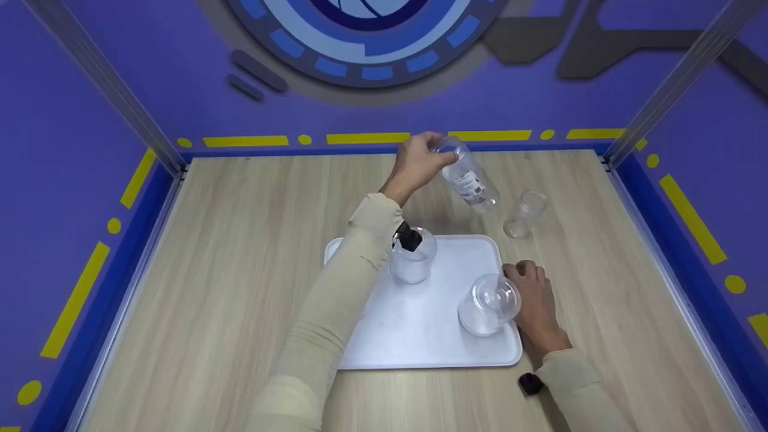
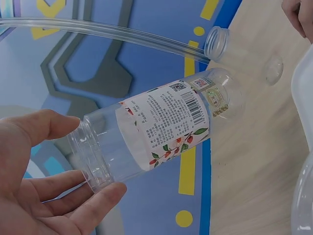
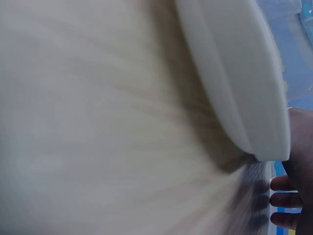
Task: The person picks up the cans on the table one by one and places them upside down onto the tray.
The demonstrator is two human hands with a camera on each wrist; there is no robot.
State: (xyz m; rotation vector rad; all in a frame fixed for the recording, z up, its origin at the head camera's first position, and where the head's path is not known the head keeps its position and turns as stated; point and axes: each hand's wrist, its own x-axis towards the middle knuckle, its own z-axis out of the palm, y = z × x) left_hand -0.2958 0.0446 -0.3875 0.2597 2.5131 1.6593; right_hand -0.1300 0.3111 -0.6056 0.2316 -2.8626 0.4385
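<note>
My left hand (image 1: 420,159) grips a clear plastic jar (image 2: 166,122) round its lidless mouth, thumb on one side and fingers on the other. The jar hangs tilted above the far part of the table, base slanting down to the right. A white label (image 1: 470,185) with a barcode and red berries wraps its side. Beside the right rim of a white tray (image 1: 420,336) rests my right hand (image 1: 534,297), fingers loosely bent and holding nothing. Close to it on the tray stands one clear container (image 1: 483,312); another clear container (image 1: 413,267) is partly behind my left wrist.
A smaller, slimmer clear jar (image 1: 528,210) stands on the wooden table (image 1: 240,252) behind the tray's right corner. Blue panels (image 1: 360,114) with yellow marks enclose the table at the back and sides. Metal posts (image 1: 666,90) rise at the rear corners.
</note>
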